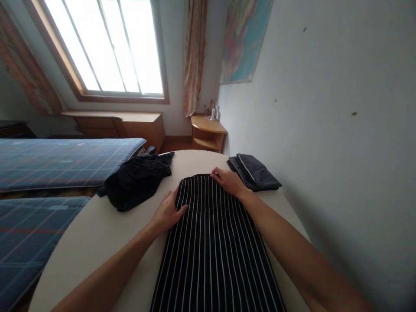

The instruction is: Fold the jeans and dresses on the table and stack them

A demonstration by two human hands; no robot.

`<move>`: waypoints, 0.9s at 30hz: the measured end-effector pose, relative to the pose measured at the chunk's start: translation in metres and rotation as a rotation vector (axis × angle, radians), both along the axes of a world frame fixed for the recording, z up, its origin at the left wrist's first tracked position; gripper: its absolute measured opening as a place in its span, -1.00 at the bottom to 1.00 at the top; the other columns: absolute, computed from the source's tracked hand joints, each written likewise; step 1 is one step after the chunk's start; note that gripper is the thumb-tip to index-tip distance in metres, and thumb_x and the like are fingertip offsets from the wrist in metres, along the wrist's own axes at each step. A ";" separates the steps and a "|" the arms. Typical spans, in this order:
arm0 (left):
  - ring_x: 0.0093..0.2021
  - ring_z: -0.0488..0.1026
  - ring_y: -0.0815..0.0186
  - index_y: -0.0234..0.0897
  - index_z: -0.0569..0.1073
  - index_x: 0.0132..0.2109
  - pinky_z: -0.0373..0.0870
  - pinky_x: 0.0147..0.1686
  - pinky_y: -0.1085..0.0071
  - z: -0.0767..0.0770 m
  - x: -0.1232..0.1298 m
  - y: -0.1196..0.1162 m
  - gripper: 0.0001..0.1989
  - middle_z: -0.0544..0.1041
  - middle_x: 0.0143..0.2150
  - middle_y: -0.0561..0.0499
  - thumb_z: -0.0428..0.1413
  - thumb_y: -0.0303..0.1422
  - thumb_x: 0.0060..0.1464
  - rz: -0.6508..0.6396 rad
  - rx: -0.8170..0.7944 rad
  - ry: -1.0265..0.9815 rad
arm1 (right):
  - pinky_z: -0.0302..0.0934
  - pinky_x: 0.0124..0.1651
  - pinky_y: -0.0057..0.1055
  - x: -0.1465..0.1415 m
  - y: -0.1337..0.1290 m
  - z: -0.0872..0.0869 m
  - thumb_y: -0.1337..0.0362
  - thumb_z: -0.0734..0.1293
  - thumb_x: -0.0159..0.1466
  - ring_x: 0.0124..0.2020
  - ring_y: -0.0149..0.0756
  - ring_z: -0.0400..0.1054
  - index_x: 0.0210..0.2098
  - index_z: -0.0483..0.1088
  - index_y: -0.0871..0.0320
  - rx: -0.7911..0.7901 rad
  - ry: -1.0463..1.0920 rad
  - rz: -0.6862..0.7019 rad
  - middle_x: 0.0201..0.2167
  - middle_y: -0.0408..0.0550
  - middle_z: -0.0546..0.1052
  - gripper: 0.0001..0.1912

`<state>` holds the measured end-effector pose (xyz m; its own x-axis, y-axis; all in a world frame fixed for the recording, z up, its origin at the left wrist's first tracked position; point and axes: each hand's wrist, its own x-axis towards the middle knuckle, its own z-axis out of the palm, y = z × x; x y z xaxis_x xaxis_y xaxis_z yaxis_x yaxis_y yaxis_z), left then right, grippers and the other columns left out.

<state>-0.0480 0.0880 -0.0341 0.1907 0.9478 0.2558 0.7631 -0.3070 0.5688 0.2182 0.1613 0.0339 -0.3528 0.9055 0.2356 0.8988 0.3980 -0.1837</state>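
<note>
A black garment with white stripes point(208, 242) lies lengthwise on the pale round table point(81, 255), its near end running out of the bottom of the view; its exact kind cannot be made out. My left hand point(167, 212) rests along its left edge near the far end, fingers stretched forward and thumb spread apart on the cloth. At the far edge, my right hand point(229, 180) pinches the fabric between thumb and fingers. Left of the striped garment sits a crumpled black garment point(139, 180). A dark folded garment point(256, 171) lies just beyond my right hand.
Beds with blue plaid mattresses point(65, 162) stand to the left of the table. A white wall point(325, 151) runs close along the right. Beyond the table are a corner shelf point(208, 124), a wooden desk point(143, 123) and a bright window point(110, 47).
</note>
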 end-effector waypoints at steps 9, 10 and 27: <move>0.35 0.23 -0.03 -0.41 0.05 0.40 0.10 0.35 0.09 0.003 -0.010 0.053 -0.19 0.34 0.33 -0.27 0.11 -0.18 0.10 -0.104 -0.073 0.146 | 0.15 0.10 -0.29 0.011 0.007 -0.013 0.14 0.15 0.48 0.03 -0.17 0.46 0.08 0.37 0.08 -0.115 0.079 0.021 -0.08 0.00 0.61 -0.70; 0.37 0.20 -0.05 -0.42 0.08 0.39 0.06 0.36 0.08 0.007 -0.010 0.060 -0.18 0.30 0.35 -0.29 0.13 -0.18 0.08 -0.134 -0.084 0.167 | 0.14 0.12 -0.28 0.014 0.008 -0.014 0.16 0.15 0.48 0.05 -0.16 0.45 0.11 0.35 0.10 -0.128 0.084 0.014 -0.05 0.02 0.60 -0.69; -0.38 0.50 0.24 -0.29 0.52 -0.35 0.38 -0.37 0.42 0.043 0.033 0.131 -0.69 0.56 -0.46 0.09 0.29 -0.16 -0.20 -0.455 -0.397 0.166 | 0.35 0.01 -0.33 0.069 0.029 -0.016 0.40 0.48 0.09 -0.09 -0.17 0.52 0.12 0.42 0.27 -0.460 0.216 0.092 -0.04 0.09 0.60 -0.41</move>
<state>-0.0152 0.2191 0.0085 0.6042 0.7792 -0.1666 0.6939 -0.4117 0.5908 0.2876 0.1898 0.0174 -0.4231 0.9001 -0.1038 0.7861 0.3078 -0.5359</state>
